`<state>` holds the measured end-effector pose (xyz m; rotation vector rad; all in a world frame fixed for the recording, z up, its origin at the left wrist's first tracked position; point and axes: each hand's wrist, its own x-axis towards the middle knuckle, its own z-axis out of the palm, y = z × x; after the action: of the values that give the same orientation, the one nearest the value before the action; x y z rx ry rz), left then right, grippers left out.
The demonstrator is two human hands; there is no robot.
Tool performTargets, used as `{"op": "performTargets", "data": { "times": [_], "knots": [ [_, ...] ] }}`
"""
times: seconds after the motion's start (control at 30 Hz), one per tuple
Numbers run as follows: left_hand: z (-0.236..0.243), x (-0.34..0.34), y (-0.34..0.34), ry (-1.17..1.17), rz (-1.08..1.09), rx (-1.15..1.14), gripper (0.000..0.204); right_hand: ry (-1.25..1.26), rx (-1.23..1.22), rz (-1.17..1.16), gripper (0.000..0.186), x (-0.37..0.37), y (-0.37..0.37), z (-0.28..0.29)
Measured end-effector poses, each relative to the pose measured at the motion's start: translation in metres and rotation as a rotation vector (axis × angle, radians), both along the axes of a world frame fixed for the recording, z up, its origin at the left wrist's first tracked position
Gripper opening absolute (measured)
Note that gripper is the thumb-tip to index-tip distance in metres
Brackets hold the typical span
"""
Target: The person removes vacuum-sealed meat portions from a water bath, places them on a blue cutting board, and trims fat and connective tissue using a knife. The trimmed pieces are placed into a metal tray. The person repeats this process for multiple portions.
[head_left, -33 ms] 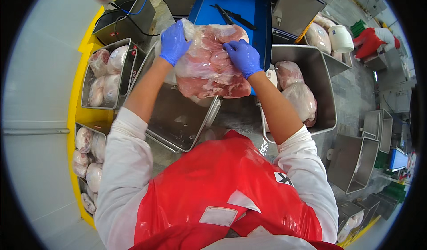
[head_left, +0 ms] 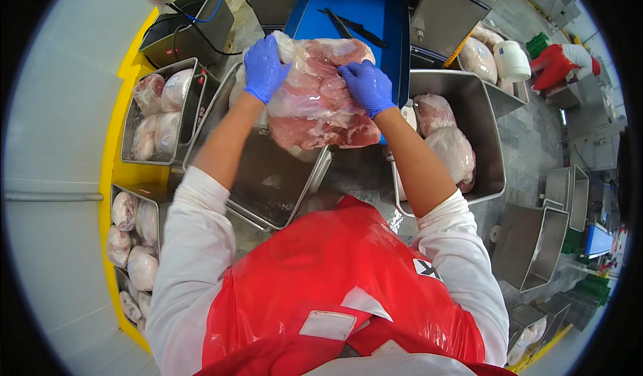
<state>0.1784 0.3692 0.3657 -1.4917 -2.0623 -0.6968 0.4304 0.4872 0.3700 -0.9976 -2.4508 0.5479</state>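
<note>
A large slab of pink raw meat with white fat and membrane (head_left: 320, 108) lies at the near end of a blue conveyor belt (head_left: 362, 8), overhanging toward me. My left hand (head_left: 266, 71), in a blue glove, grips its upper left edge, where pale film or membrane bunches up. My right hand (head_left: 365, 88), also gloved, has its fingers curled onto the meat's right part. Two dark-handled knives (head_left: 362, 31) lie crossed on the belt just beyond the meat. Below the slab is an open steel bin (head_left: 251, 178).
Steel bins of wrapped meat stand right (head_left: 494, 162), left (head_left: 127, 145) and lower left (head_left: 154, 215). A white container (head_left: 512, 61) sits upper right. Another person in red (head_left: 556, 64) bends at the far right. Steel cabinets (head_left: 442, 14) flank the belt; a yellow kerb (head_left: 107, 175) runs along the left wall.
My left hand and forearm have shifted slightly to the right, and the meat with them. Both hands keep their hold.
</note>
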Motion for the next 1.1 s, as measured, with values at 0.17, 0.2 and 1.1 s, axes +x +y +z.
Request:
{"op": "performTargets", "data": {
  "times": [0.17, 0.2, 1.1],
  "knots": [
    [-0.014, 0.029, -0.011, -0.182, 0.151, 0.245, 0.069, -0.048, -0.040, 0.043, 0.033, -0.009, 0.010, 0.011],
    [-0.014, 0.029, -0.010, -0.211, 0.153, 0.257, 0.070, -0.057, -0.069, 0.075, 0.033, -0.012, 0.018, 0.019],
    [0.009, 0.010, 0.001, -0.174, 0.247, -0.317, 0.042, 0.491, -0.246, 0.884, 0.061, -0.025, -0.006, -0.001]
  ]
}}
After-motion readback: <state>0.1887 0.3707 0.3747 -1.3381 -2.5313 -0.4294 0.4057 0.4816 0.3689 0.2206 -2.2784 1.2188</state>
